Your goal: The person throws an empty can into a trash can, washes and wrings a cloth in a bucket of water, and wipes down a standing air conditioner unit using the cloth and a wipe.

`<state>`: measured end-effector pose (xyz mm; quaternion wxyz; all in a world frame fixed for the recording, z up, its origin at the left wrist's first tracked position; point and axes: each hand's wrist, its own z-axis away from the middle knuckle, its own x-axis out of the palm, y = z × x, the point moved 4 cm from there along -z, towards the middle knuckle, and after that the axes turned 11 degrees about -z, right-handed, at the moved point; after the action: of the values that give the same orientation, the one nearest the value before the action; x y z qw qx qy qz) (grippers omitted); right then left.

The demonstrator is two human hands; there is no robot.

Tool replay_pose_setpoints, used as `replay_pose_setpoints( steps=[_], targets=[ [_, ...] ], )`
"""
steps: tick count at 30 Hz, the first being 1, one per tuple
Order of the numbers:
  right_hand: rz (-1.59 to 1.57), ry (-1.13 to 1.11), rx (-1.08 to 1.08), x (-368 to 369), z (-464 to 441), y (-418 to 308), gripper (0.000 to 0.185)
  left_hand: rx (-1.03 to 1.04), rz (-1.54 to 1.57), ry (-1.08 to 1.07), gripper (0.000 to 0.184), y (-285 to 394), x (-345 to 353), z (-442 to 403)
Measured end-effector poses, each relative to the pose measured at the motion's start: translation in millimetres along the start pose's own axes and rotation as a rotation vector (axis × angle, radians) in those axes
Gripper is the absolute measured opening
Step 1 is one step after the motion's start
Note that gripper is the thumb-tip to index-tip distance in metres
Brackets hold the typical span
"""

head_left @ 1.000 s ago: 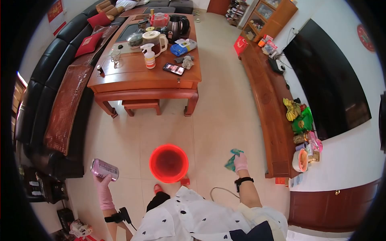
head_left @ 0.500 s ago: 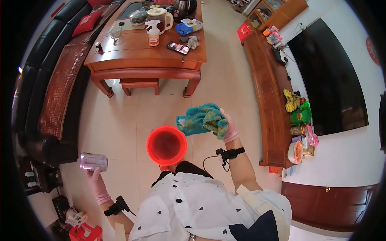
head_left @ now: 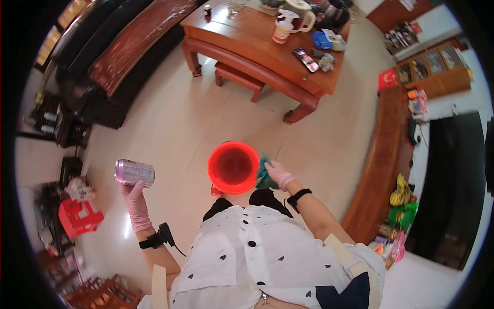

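My left hand, in a pink glove, is closed around a silvery-purple drink can held on its side, off to the left of my body. A teal cloth hangs bunched in my right hand, also gloved in pink, with the fingers closed on it. That cloth is at the right rim of a red bucket in front of my legs; whether it touches the rim I cannot tell. Dark, brownish-red liquid fills part of the bucket.
Ahead stands a wooden table with a spray bottle, a phone and a wipes pack. Beneath is a low bench. A red stool is at left; a long wooden cabinet lines the right.
The view has turned left. My right hand has brought the cloth lower and closer to the bucket, and it now hangs more bunched. The can is still in my left hand.
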<state>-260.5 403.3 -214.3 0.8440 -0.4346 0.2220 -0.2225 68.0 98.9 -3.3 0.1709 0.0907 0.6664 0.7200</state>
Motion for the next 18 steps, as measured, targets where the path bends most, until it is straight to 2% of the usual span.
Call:
replay_pose_setpoints(
  steps=[3, 5, 6, 8, 9, 10, 12, 13, 15, 16, 17, 18],
  targets=[
    [-0.067, -0.312, 0.096, 26, -18, 35, 0.035, 0.032, 0.018, 0.113, 0.056, -8, 12, 42],
    [0.210, -0.567, 0.143, 25, -14, 19, 0.037, 0.044, -0.013, 0.174, 0.058, -8, 27, 74],
    [0.301, -0.621, 0.065, 14, -7, -9, 0.038, 0.056, -0.023, 0.206, 0.059, -4, 42, 89],
    [0.530, -0.626, -0.019, 18, -21, 9, 0.038, 0.045, 0.044, 0.279, 0.060, 12, 81, 118],
    [0.662, -0.601, -0.021, 35, -47, 57, 0.038, 0.035, 0.028, 0.293, 0.061, 0, 74, 130],
    [1.086, -0.865, -0.330, 55, -53, 74, 0.037, 0.020, 0.007, 0.315, 0.063, -12, 67, 141],
    [1.524, -1.126, -0.660, 46, -48, 83, 0.037, -0.017, 0.033, 0.340, 0.064, -5, 76, 160],
    [1.367, -0.919, -0.503, 32, -47, 69, 0.043, -0.050, 0.049, 0.368, 0.066, -3, 79, 170],
    [1.016, -0.501, -0.205, 6, -40, 52, 0.067, -0.063, 0.064, 0.383, 0.067, -13, 75, 180],
    [0.837, -0.624, 0.010, -7, -53, 59, 0.085, -0.046, 0.046, 0.415, 0.067, -16, 72, 180],
    [0.631, -0.800, 0.239, -36, -48, 23, 0.074, -0.036, 0.029, 0.449, 0.067, -19, 70, 182],
    [0.933, -0.777, 0.157, -39, -75, 60, 0.067, -0.036, 0.045, 0.448, 0.067, -20, 71, 179]
  ],
)
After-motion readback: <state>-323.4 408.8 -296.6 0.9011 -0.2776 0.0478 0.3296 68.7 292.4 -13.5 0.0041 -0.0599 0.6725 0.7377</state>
